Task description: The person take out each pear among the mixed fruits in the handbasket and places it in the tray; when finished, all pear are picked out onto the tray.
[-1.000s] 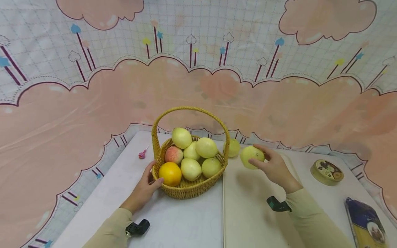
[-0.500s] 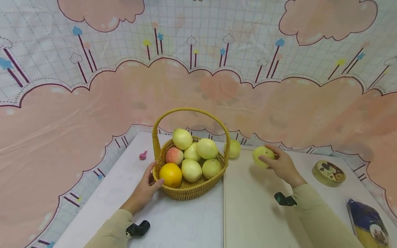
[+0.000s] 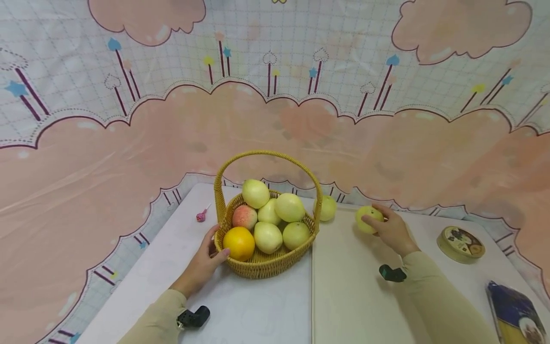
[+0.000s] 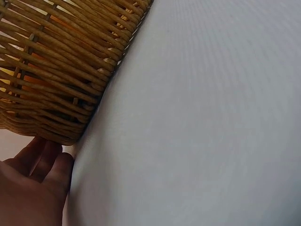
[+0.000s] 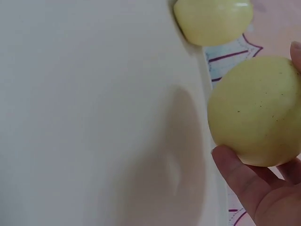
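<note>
I see the left hand (image 3: pixel 203 267) gripping the wicker basket (image 3: pixel 266 269); right of it, the right hand (image 3: pixel 396 234) holds a yellow-green fruit (image 3: pixel 365 212).

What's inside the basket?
The basket holds one orange fruit, one reddish fruit and five pale green fruits. Some woven inside shows in front; the fruits cover the rest, so anything underneath can't be seen.

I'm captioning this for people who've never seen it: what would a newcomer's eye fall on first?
Probably the woven basket of fruit on the table, with its tall handle and a bright orange at its near left, beside the left hand. Next, likely the yellow-green fruit in the right hand, to the basket's right, and the peach-coloured cloud backdrop behind.
</note>
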### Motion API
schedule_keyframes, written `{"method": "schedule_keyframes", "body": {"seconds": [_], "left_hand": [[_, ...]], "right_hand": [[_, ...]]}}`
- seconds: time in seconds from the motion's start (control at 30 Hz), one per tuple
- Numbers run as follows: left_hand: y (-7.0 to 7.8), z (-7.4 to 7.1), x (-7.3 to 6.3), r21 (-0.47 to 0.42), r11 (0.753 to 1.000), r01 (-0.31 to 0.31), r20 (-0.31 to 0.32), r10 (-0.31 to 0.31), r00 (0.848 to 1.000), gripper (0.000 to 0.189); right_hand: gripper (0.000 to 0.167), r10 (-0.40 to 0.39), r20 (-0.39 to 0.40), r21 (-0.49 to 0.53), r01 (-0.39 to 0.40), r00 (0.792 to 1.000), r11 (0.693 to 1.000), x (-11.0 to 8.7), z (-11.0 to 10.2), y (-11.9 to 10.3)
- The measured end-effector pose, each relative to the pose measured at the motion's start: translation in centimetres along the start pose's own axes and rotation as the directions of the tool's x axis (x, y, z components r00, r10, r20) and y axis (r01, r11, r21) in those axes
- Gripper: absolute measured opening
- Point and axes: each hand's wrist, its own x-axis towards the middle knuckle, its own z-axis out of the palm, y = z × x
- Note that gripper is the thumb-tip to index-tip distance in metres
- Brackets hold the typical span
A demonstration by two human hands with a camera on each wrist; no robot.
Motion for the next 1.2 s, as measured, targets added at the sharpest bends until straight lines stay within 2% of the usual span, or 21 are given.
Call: {"method": "schedule_keyframes", "body": {"seconds": [0.1, 0.27, 0.53, 0.73, 1.2], "left_hand": [[-0.1, 0.0, 0.2, 0.005, 1.0, -0.001, -0.006, 0.001, 1.0, 0.08], [-0.3, 0.0, 0.2, 0.001, 1.0, -0.001, -0.012, 0.001, 1.0, 0.08], [-0.3, 0.1, 0.2, -0.009, 1.0, -0.008, -0.008, 0.008, 1.0, 0.08], [-0.2, 0.2, 0.2, -0.017, 1.0, -0.003, -0.007, 0.003, 1.0, 0.079], [0.1, 0.1, -0.1, -0.04, 0.999, 0.001, -0.003, -0.001, 1.0, 0.081]], "right_hand": [[0.086, 0.013, 0.006, 0.006, -0.013, 1.0, 1.0, 0.5, 0.3, 0.3], [0.089, 0.051, 0.02, -0.046, -0.05, 0.998, 0.998, 1.3, 0.8, 0.7], [0.087, 0.073, -0.021, -0.114, -0.075, 0.997, 0.991, 1.4, 0.7, 0.9], [0.079, 0.032, -0.027, -0.09, -0.035, 0.999, 0.995, 1.4, 0.4, 0.9], [0.075, 0.061, -0.053, -0.046, -0.064, 0.997, 0.997, 2.2, 1.2, 0.8]]}}
